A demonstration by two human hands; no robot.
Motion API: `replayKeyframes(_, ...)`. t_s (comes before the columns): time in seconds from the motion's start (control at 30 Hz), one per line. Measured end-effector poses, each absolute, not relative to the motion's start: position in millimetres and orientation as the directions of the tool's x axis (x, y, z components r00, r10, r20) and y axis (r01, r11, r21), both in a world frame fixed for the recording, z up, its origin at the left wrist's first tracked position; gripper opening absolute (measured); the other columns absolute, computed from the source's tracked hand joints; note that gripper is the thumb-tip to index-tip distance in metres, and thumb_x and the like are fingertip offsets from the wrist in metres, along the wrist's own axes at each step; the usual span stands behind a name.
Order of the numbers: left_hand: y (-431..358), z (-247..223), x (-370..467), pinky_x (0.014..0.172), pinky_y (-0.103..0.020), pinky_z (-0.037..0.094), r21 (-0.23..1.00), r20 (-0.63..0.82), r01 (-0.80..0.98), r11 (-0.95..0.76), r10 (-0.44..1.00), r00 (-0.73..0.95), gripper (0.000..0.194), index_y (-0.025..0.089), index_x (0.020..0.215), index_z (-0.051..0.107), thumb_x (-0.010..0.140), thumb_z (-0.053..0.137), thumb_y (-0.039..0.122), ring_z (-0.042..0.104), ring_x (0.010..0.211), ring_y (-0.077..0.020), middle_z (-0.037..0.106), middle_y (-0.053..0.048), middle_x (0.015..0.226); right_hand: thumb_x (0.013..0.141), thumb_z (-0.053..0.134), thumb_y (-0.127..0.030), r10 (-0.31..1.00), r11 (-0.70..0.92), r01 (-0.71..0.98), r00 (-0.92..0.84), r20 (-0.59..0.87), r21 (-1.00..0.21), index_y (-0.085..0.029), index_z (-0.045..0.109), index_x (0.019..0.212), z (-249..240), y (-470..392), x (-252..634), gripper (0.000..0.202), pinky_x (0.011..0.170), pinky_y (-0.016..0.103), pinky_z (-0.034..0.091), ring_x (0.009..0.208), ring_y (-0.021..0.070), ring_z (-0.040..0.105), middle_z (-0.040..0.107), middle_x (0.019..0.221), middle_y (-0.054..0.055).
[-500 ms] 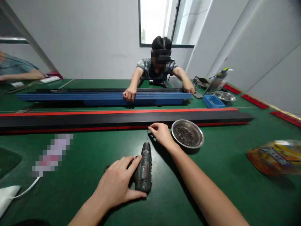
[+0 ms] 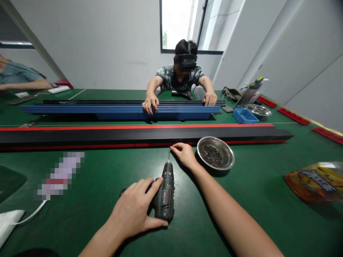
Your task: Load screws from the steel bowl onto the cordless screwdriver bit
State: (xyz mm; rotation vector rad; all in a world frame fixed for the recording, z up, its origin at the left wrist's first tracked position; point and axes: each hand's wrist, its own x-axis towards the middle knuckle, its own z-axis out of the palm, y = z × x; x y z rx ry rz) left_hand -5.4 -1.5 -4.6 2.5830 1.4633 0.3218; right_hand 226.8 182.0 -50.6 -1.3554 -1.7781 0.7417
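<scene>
Both hands meet at one tool low in the middle of the frame: the left hand (image 2: 134, 208) is wrapped over the drill (image 2: 164, 196), thumb behind its rear end, while the right hand (image 2: 184, 155) has thumb and forefinger pinched narrow at the tip of the bit (image 2: 169, 157). Whether a small piece sits in that pinch cannot be told. Compared with half a second ago, this pairing is nearly the same; the drill lies on the table (image 2: 249, 200) with its bit toward the black bar (image 2: 150, 135), so the fingertip work at the bit seems to be continuing. Just right of the right hand stands a metal bowl (image 2: 228, 157) of small dark pieces (image 2: 211, 156), likely screws.

More has changed at upper centre, where a co-worker (image 2: 167, 75) bends over a blue rail (image 2: 174, 115). One co-worker's hand has loosened its fist, fingers now spread; the other has come inward from the rail's right end. That shift leaves the drill undisturbed.
</scene>
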Motion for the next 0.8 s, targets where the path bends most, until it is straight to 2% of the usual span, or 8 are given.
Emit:
replayKeyframes(0.5,-1.6,-3.6,0.6,0.095,-0.049,0.055,0.23,0.129,0.823,-0.519,0.855,0.503,0.114,0.021,0.155,0.043,0.064,0.086,0.075,0.065,0.113,-0.0361,0.064,-0.016,0.134,0.098,0.065,-0.033,0.965,0.262,0.504,-0.156,0.212,-0.823,-0.019,0.084,0.095,-49.2,180.7,232.5,0.024,0.085,0.031,0.053,0.092,0.0241,0.075,0.082,0.099,0.008)
replayKeyframes(0.8,-1.5,-2.4,0.6,0.094,-0.049,0.055,0.225,0.125,0.822,-0.523,0.852,0.508,0.113,0.021,0.155,0.043,0.065,0.086,0.075,0.065,0.111,-0.0355,0.064,-0.015,0.133,0.101,0.056,-0.045,0.967,0.252,0.503,-0.17,0.192,-0.827,-0.017,0.084,0.091,-47.7,180.4,233.7,0.04,0.07,0.029,0.047,0.077,0.022,0.072,0.08,0.085,0.007)
